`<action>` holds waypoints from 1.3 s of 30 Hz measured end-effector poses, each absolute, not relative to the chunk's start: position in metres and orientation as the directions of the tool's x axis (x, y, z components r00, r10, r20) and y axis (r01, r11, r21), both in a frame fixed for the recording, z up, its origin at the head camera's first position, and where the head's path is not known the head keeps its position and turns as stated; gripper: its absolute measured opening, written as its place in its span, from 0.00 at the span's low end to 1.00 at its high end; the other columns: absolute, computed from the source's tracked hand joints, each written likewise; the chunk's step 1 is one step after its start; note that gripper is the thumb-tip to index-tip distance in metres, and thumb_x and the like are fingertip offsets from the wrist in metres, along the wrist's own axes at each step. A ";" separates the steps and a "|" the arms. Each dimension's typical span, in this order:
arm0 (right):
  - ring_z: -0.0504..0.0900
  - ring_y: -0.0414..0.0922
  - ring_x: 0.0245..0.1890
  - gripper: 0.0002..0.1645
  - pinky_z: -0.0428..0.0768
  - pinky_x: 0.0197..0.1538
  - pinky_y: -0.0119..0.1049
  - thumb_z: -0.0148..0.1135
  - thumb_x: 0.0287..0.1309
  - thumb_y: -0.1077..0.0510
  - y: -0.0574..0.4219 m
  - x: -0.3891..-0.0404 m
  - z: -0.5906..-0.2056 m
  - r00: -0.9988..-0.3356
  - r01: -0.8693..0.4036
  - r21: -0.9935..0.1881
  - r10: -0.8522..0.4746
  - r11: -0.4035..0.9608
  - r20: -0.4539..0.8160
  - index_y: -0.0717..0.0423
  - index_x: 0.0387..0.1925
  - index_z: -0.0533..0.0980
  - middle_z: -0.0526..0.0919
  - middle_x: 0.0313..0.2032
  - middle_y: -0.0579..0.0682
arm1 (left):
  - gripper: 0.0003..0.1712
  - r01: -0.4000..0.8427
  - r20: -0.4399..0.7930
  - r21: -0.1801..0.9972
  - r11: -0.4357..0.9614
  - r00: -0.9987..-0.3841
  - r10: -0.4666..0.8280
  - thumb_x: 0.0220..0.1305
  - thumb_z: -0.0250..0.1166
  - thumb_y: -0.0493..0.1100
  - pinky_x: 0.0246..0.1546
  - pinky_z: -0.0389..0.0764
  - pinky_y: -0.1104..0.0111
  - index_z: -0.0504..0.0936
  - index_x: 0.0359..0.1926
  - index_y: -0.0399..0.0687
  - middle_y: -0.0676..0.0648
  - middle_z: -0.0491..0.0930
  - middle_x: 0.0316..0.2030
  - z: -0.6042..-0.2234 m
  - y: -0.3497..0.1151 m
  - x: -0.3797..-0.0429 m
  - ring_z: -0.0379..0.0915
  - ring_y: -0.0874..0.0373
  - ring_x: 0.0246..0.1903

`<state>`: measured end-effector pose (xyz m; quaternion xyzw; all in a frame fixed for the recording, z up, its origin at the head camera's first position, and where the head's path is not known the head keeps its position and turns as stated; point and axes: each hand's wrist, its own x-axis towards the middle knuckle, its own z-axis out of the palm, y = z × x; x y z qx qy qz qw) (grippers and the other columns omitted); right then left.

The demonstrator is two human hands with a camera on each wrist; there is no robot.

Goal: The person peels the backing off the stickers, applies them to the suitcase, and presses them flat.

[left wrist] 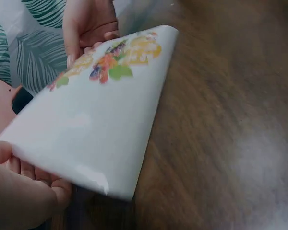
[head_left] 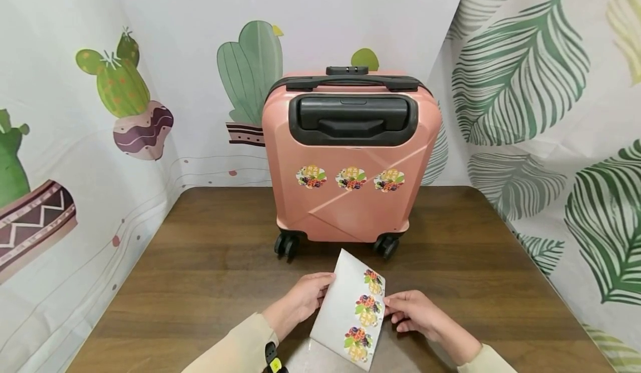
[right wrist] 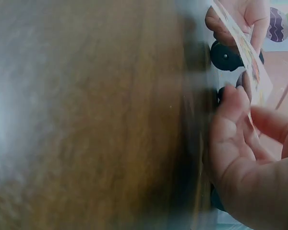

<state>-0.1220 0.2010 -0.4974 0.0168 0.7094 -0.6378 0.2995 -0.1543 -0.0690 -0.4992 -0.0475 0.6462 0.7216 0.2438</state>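
A white sheet of stickers (head_left: 335,312) is held tilted above the table in front of the suitcase. Three round fruit stickers (head_left: 368,310) run along its right side. My left hand (head_left: 302,300) grips the sheet's left edge, thumb on top and fingers beneath, as the left wrist view also shows. On the opposite edge, my right hand (head_left: 413,312) pinches the sheet between thumb and fingers beside the middle sticker. The right wrist view catches the sheet (right wrist: 252,62) nearly edge-on. Behind it stands a pink suitcase (head_left: 345,211) with three similar stickers (head_left: 350,178) in a row across its front.
The suitcase stands upright on black wheels (head_left: 286,245) at the back of the brown wooden table (head_left: 210,284). Its black handle (head_left: 353,119) faces me. Patterned cloth (head_left: 200,16) with cacti and leaves hangs behind and on both sides.
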 end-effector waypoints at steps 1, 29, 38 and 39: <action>0.77 0.33 0.27 0.15 0.81 0.30 0.26 0.59 0.72 0.54 0.201 -0.123 -0.497 -0.828 0.408 -0.895 -0.340 0.180 -0.446 0.62 0.46 0.83 0.84 0.31 0.41 | 0.23 -0.406 -0.378 0.913 -0.037 -0.877 0.295 0.76 0.56 0.41 0.40 0.76 0.71 0.75 0.62 0.27 0.54 0.83 0.34 -0.499 -0.069 -0.154 0.76 0.63 0.35; 0.71 0.44 0.31 0.12 0.69 0.32 0.35 0.58 0.73 0.56 0.195 -0.146 -0.472 -0.903 0.065 -0.848 -0.332 0.526 -0.274 0.63 0.41 0.79 0.73 0.27 0.45 | 0.34 -0.320 -0.382 0.924 0.209 -0.790 0.479 0.75 0.52 0.59 0.36 0.74 0.71 0.78 0.63 0.35 0.53 0.85 0.41 -0.491 -0.092 -0.195 0.76 0.64 0.35; 0.72 0.40 0.34 0.08 0.71 0.38 0.33 0.58 0.72 0.60 0.189 -0.156 -0.470 -0.876 -0.154 -0.806 -0.457 0.571 -0.157 0.60 0.37 0.79 0.77 0.33 0.49 | 0.31 -0.315 -0.387 0.922 0.226 -0.785 0.484 0.75 0.55 0.56 0.37 0.75 0.70 0.78 0.64 0.37 0.46 0.87 0.47 -0.496 -0.084 -0.196 0.78 0.61 0.38; 0.72 0.39 0.33 0.08 0.70 0.37 0.32 0.58 0.72 0.60 0.188 -0.157 -0.470 -0.871 -0.181 -0.794 -0.469 0.581 -0.145 0.59 0.36 0.78 0.77 0.33 0.48 | 0.30 -0.315 -0.389 0.921 0.230 -0.783 0.485 0.75 0.55 0.56 0.37 0.75 0.70 0.78 0.64 0.37 0.46 0.87 0.47 -0.497 -0.083 -0.196 0.79 0.61 0.38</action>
